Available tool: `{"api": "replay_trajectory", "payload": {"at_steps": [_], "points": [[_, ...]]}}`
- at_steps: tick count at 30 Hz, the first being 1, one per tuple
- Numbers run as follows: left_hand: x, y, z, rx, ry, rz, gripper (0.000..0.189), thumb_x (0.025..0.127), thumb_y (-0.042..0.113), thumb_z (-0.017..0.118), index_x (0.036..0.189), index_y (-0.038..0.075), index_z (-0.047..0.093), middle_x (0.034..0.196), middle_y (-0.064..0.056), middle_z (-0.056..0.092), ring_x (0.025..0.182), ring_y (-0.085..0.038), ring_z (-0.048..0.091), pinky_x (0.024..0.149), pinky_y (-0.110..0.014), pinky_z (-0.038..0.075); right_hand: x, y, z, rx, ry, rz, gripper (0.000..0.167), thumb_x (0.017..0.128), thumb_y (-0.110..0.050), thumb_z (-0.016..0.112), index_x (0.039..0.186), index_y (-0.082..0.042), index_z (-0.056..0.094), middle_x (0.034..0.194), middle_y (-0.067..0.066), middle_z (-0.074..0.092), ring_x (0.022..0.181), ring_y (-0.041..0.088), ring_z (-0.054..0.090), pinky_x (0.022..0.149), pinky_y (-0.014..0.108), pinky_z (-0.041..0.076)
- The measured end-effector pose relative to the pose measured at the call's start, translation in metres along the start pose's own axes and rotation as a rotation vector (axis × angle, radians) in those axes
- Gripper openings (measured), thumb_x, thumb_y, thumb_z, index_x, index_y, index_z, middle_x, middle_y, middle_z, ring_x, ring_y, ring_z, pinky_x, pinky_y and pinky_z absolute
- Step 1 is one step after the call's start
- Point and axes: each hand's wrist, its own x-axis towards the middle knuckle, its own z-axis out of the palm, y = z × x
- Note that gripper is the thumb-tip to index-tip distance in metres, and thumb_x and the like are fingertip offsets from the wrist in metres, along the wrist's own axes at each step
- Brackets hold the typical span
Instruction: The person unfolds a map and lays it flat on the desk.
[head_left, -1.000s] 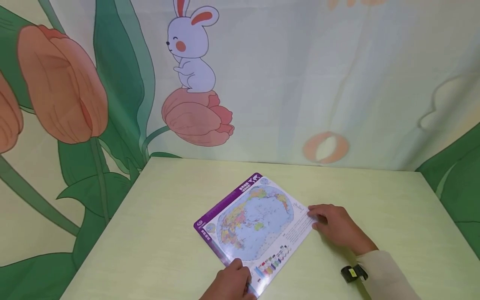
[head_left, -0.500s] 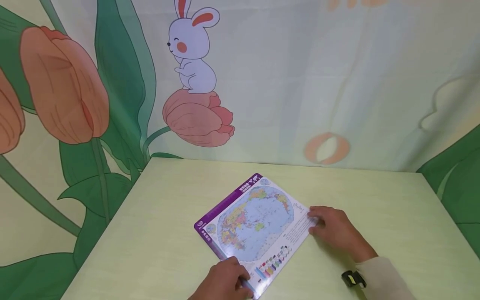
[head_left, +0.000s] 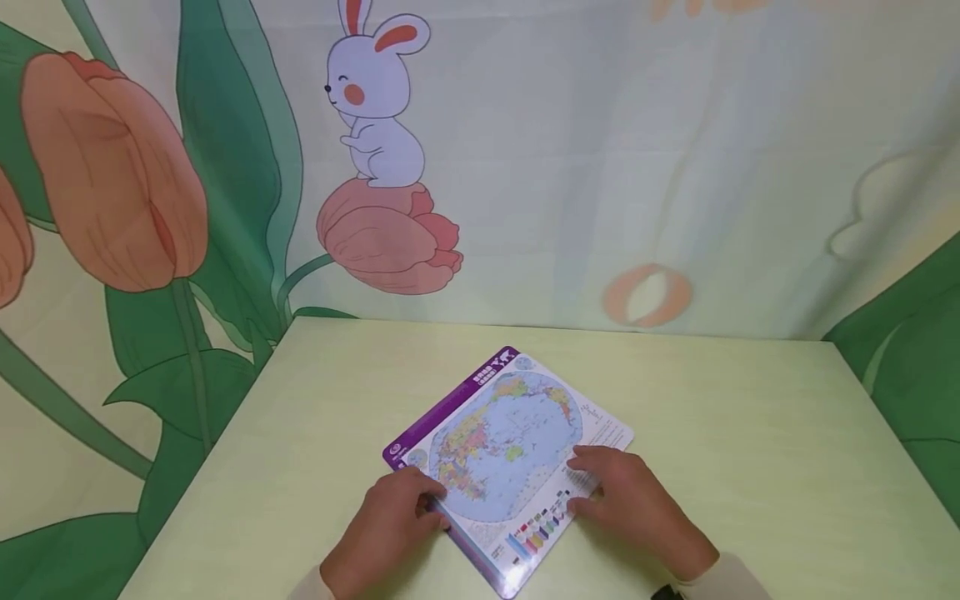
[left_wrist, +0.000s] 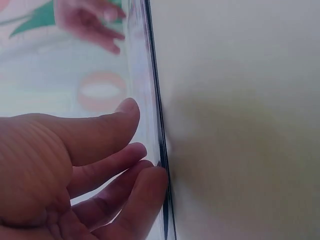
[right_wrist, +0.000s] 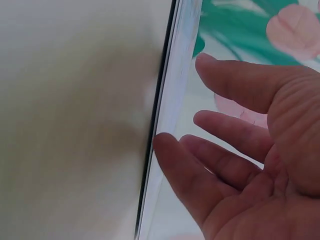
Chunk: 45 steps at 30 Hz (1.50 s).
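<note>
A flat world map board (head_left: 517, 450) with a purple border lies at a slant on the pale table. At its left edge, my left hand (head_left: 393, 521) has index finger and thumb tips right at the border. The left wrist view shows that thumb (left_wrist: 122, 122) apart from the other fingers, one fingertip meeting the board's thin edge (left_wrist: 156, 90). Over the lower right edge, my right hand (head_left: 633, 508) lies with fingers spread and thumb apart. One fingertip touches the dark-lined edge (right_wrist: 161, 100) in the right wrist view. Neither hand pinches the board.
Behind the table (head_left: 750, 417) hangs a cloth backdrop (head_left: 525, 167) printed with tulips and a white rabbit (head_left: 378, 108). A dark band (head_left: 666, 593) shows near the right sleeve (head_left: 723, 579).
My left hand has left the near corner and moved up along the left edge. My right hand has slid from the right corner toward me, down the lower right edge. The board stays nearly in place.
</note>
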Motion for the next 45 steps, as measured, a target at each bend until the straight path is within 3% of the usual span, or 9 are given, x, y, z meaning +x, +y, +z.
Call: {"api": "replay_trajectory", "payload": {"at_steps": [6, 11, 15, 21, 26, 32, 38, 45], "points": [[0.013, -0.018, -0.011, 0.029, 0.07, -0.042, 0.029, 0.079, 0.014, 0.093, 0.105, 0.007, 0.08, 0.097, 0.0, 0.071, 0.084, -0.009, 0.059, 0.079, -0.029, 0.055, -0.012, -0.022, 0.014, 0.03, -0.041, -0.024, 0.048, 0.078, -0.026, 0.094, 0.12, -0.007, 0.078, 0.138, 0.007, 0.071, 0.132, 0.035, 0.064, 0.113, 0.055, 0.048], [0.022, -0.03, -0.018, 0.039, 0.079, -0.11, 0.03, 0.083, 0.013, 0.09, 0.11, 0.007, 0.08, 0.104, -0.003, 0.071, 0.087, -0.013, 0.06, 0.086, -0.036, 0.058, -0.023, -0.035, 0.023, 0.019, -0.068, -0.086, 0.053, 0.08, -0.033, 0.092, 0.124, -0.007, 0.076, 0.14, 0.007, 0.07, 0.13, 0.033, 0.065, 0.11, 0.055, 0.05], [0.027, -0.041, -0.022, 0.036, 0.095, -0.11, 0.031, 0.083, 0.01, 0.089, 0.112, 0.004, 0.079, 0.112, -0.007, 0.072, 0.097, -0.018, 0.064, 0.094, -0.043, 0.058, -0.028, -0.047, 0.03, 0.017, -0.129, -0.075, 0.052, 0.08, -0.034, 0.091, 0.124, -0.009, 0.077, 0.141, 0.007, 0.069, 0.131, 0.034, 0.064, 0.11, 0.056, 0.05], [0.035, -0.05, -0.027, 0.028, 0.056, -0.118, 0.045, 0.084, 0.009, 0.088, 0.127, 0.002, 0.075, 0.138, -0.014, 0.065, 0.127, -0.034, 0.064, 0.111, -0.052, 0.052, -0.029, -0.065, 0.039, 0.049, -0.267, -0.008, 0.054, 0.078, -0.033, 0.091, 0.126, -0.011, 0.076, 0.142, 0.006, 0.069, 0.132, 0.038, 0.063, 0.11, 0.058, 0.05], [0.043, -0.055, -0.031, 0.03, 0.01, -0.064, 0.056, 0.083, 0.008, 0.089, 0.135, 0.001, 0.07, 0.152, -0.019, 0.057, 0.141, -0.043, 0.054, 0.118, -0.056, 0.044, -0.031, -0.069, 0.046, -0.04, -0.242, -0.087, 0.052, 0.079, -0.034, 0.09, 0.124, -0.011, 0.076, 0.14, 0.005, 0.071, 0.128, 0.032, 0.067, 0.105, 0.046, 0.056], [0.046, -0.062, -0.033, 0.037, -0.024, 0.02, 0.054, 0.082, 0.006, 0.089, 0.132, -0.003, 0.07, 0.143, -0.019, 0.062, 0.134, -0.042, 0.06, 0.114, -0.054, 0.048, -0.033, -0.072, 0.052, -0.112, -0.226, -0.142, 0.053, 0.081, -0.04, 0.086, 0.126, -0.014, 0.075, 0.14, 0.004, 0.07, 0.127, 0.03, 0.067, 0.099, 0.042, 0.059], [0.047, -0.064, -0.032, 0.039, -0.043, 0.023, 0.052, 0.085, 0.005, 0.086, 0.133, -0.003, 0.069, 0.14, -0.015, 0.064, 0.133, -0.038, 0.061, 0.114, -0.052, 0.048, -0.031, -0.076, 0.055, -0.151, -0.258, -0.112, 0.047, 0.082, -0.039, 0.083, 0.122, -0.015, 0.077, 0.135, 0.003, 0.073, 0.124, 0.027, 0.069, 0.093, 0.04, 0.061], [0.048, -0.063, -0.034, 0.047, -0.059, -0.007, 0.051, 0.086, 0.008, 0.087, 0.133, 0.0, 0.07, 0.135, -0.011, 0.066, 0.128, -0.033, 0.063, 0.112, -0.052, 0.05, -0.032, -0.08, 0.055, -0.171, -0.255, -0.115, 0.066, 0.084, -0.07, 0.073, 0.116, -0.012, 0.078, 0.128, 0.004, 0.076, 0.118, 0.025, 0.073, 0.089, 0.039, 0.063]]}}
